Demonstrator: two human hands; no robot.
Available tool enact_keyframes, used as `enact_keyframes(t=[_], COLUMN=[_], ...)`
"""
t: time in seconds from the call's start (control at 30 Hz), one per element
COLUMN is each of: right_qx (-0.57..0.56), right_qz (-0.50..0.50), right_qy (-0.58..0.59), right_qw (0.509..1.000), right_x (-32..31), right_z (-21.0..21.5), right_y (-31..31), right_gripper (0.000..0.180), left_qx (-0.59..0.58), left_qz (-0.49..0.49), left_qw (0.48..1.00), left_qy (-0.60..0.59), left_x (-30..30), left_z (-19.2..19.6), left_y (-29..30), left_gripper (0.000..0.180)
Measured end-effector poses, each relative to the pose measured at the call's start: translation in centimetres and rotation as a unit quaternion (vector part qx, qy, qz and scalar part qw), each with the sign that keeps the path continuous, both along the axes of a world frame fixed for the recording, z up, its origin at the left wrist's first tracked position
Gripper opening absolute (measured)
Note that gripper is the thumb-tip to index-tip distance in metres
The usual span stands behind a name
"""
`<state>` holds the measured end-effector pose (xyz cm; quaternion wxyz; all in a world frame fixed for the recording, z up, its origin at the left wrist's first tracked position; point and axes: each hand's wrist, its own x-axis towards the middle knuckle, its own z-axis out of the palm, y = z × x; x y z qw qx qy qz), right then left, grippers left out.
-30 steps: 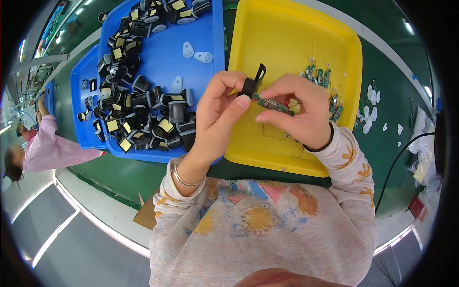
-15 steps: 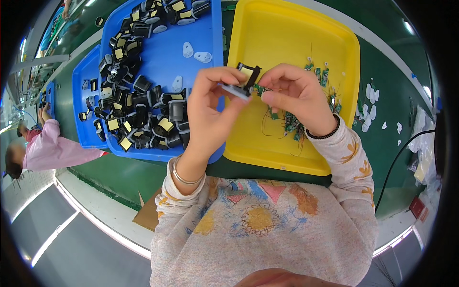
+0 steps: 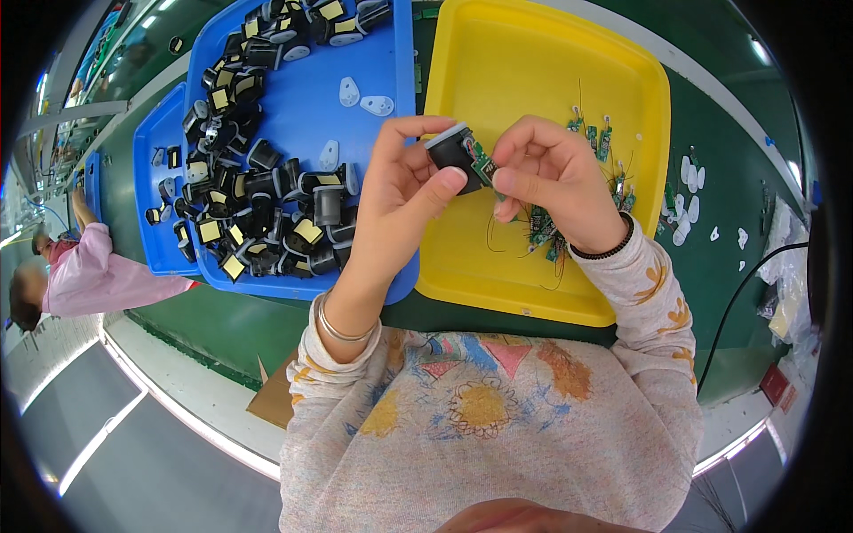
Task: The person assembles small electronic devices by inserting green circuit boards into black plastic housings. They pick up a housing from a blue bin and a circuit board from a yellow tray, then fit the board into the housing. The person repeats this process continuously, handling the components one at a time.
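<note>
My left hand (image 3: 400,186) is closed round a black plastic housing (image 3: 451,158) with a grey rim, its thumb pressed on the near side. Between the thumb and fingers of my right hand (image 3: 553,173) is a small green circuit board (image 3: 482,165), which lies against the right side of the housing. Whether the board is seated in the housing I cannot tell. Both hands are above the yellow tray (image 3: 462,53), near its left edge. More circuit boards with thin wires (image 3: 544,233) lie in that tray, partly behind my right hand.
A blue tray (image 3: 306,102) on the left holds many black housings (image 3: 258,186) and a few loose grey oval covers (image 3: 377,106). White oval pieces (image 3: 691,173) lie on the green table at right, near a black cable (image 3: 742,293) and plastic bags (image 3: 782,258). Another person in pink (image 3: 89,271) sits far left.
My left hand has turned the housing over, so its black outer side now shows instead of its pale yellow patch. The circuit board in my right hand is now more visible beside it.
</note>
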<state>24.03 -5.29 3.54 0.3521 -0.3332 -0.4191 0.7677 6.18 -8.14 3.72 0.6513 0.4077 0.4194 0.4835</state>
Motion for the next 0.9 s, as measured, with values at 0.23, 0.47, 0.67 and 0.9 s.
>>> enact_keyframes(t=[0.23,0.47,0.67,0.9], right_qx=[-0.026,-0.012,-0.033,-0.023], right_qz=[-0.031,-0.044,0.0,0.01], right_qy=[0.041,0.022,-0.011,-0.011], right_qw=[0.998,0.999,0.999,1.0], right_x=[-0.3,-0.5,-0.3,-0.4], right_z=[-0.3,-0.2,-0.2,0.0], right_y=[-0.3,-0.4,-0.1,-0.4], right_gripper=[0.014,0.014,0.016,0.016], left_qx=[0.008,0.045,0.132,0.212], left_qz=[-0.001,0.025,0.038,0.056], left_qw=[1.0,0.998,0.976,0.958], left_qy=[0.0,0.042,0.169,0.184], left_x=[0.3,0.7,0.5,0.7], left_z=[-0.5,-0.3,-1.0,-1.3], left_y=[-0.1,-0.3,-0.3,-0.4], left_gripper=[0.037,0.039,0.039,0.041])
